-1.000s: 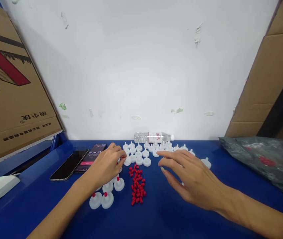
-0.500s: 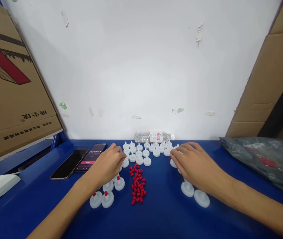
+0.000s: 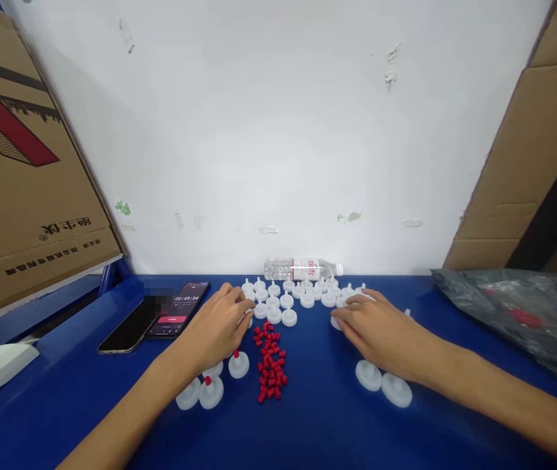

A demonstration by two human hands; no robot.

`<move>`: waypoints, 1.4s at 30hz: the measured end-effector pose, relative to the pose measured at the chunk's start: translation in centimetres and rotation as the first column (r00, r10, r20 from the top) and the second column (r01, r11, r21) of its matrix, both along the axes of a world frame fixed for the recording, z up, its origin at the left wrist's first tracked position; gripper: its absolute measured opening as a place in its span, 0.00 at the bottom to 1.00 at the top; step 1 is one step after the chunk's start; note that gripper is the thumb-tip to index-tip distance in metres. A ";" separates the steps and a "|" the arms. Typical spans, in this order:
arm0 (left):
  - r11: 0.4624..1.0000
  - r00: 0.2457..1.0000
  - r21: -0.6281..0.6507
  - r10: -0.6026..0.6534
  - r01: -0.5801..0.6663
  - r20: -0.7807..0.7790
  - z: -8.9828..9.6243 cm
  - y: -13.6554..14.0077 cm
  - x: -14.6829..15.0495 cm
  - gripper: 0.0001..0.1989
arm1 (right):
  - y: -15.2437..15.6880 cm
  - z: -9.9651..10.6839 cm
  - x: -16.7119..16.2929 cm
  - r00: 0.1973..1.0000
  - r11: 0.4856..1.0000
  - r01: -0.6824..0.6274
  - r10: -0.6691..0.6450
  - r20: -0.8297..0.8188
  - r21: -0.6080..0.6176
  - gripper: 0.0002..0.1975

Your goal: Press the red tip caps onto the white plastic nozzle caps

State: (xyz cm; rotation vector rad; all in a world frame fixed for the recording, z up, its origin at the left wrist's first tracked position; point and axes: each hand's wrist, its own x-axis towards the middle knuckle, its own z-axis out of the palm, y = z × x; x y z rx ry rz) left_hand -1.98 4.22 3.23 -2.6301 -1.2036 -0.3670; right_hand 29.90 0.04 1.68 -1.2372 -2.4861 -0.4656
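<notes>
My left hand (image 3: 222, 324) is left of the middle, fingers closed on a white spouted cap (image 3: 248, 318) at the edge of the group. Across from it, my right hand (image 3: 379, 333) has its fingers bent down over another white spouted cap (image 3: 336, 322); its palm hides some caps. Between the hands lies a loose pile of small red tips (image 3: 271, 365). Near my left wrist stand white caps with red tips on their spouts, one of them a red-tipped cap (image 3: 238, 364). Plain white caps (image 3: 396, 390) lie under my right wrist.
More white caps (image 3: 273, 315) crowd the back middle of the blue table (image 3: 308, 424). A clear bottle (image 3: 302, 269) lies along the wall. Two phones (image 3: 180, 310) are at left. A grey plastic bag (image 3: 518, 326) lies at right, and cardboard boxes (image 3: 38, 163) flank both sides.
My left hand has shifted slightly right, and a red-tipped cap near it has moved a little right and nearer. My right hand's fingertips have come slightly left and nearer.
</notes>
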 end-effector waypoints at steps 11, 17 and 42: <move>0.987 0.995 -0.133 -0.088 0.092 0.037 -0.3 0.1 0.0 0.12 | -1.4 1.7 -1.6 0.994 0.993 -0.095 0.091 -0.066 -0.074 0.16; 0.985 0.996 -0.148 -0.087 0.090 0.032 -0.5 0.3 -0.2 0.10 | -2.1 1.8 -2.3 0.987 0.986 -0.133 0.123 -0.107 -0.097 0.18; 0.979 0.994 -0.173 -0.106 0.106 0.008 -0.3 0.3 0.1 0.05 | -2.1 1.2 -2.3 0.987 0.992 -0.054 0.035 -0.157 -0.118 0.16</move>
